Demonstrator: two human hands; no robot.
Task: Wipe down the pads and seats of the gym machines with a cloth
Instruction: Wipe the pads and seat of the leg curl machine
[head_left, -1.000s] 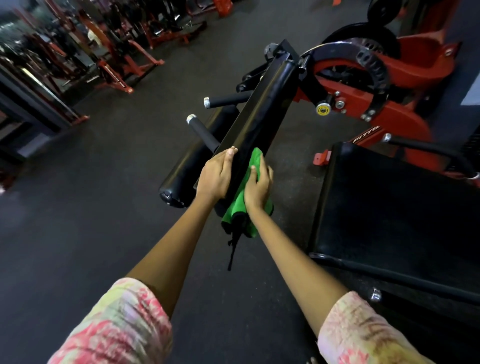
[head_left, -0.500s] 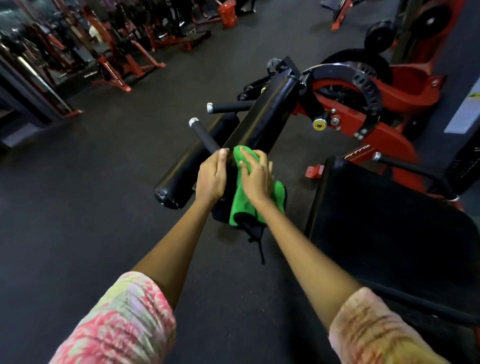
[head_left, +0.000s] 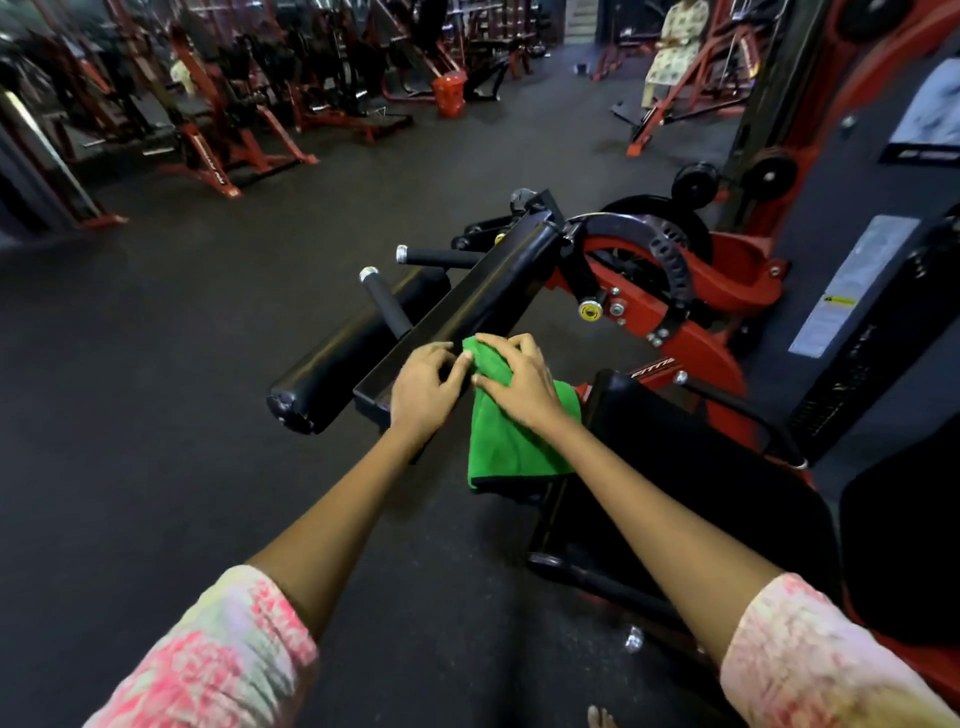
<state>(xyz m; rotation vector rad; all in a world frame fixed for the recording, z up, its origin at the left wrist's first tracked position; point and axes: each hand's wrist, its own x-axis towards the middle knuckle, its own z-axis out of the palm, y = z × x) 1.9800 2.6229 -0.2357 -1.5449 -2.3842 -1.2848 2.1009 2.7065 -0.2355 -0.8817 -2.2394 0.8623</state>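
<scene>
**Observer A:** Head view. What is the person doing at the long flat pad (head_left: 467, 306)?

**Observer B:** The right hand (head_left: 519, 382) is lying on the green cloth (head_left: 511, 441), fingers spread and bent over it, pressing it onto the near end of that pad. The cloth is draping off the pad's near right edge and hanging down toward the floor. The left hand (head_left: 423, 389) is resting just beside it on the left, fingers loosely bent against the pad's near end, with one fingertip touching the cloth's edge. It is gripping nothing that I can see.

**Observer A:** How should the stroke be run?

**Observer B:** In my judgement: keep the palm flat and the pressure even, and drive the cloth lengthwise toward the far end, where the pad meets the red frame (head_left: 670, 332). The left hand is serving best as a brace on the pad. The hanging part of the cloth is worth gathering under the palm so it is not dragging.

**Observer A:** What remains?

**Observer B:** Probably the roller pad (head_left: 353, 353), lying just left of the flat pad, and the black seat (head_left: 675, 467), near and to the right. Whether either has been wiped, I cannot tell.
</scene>
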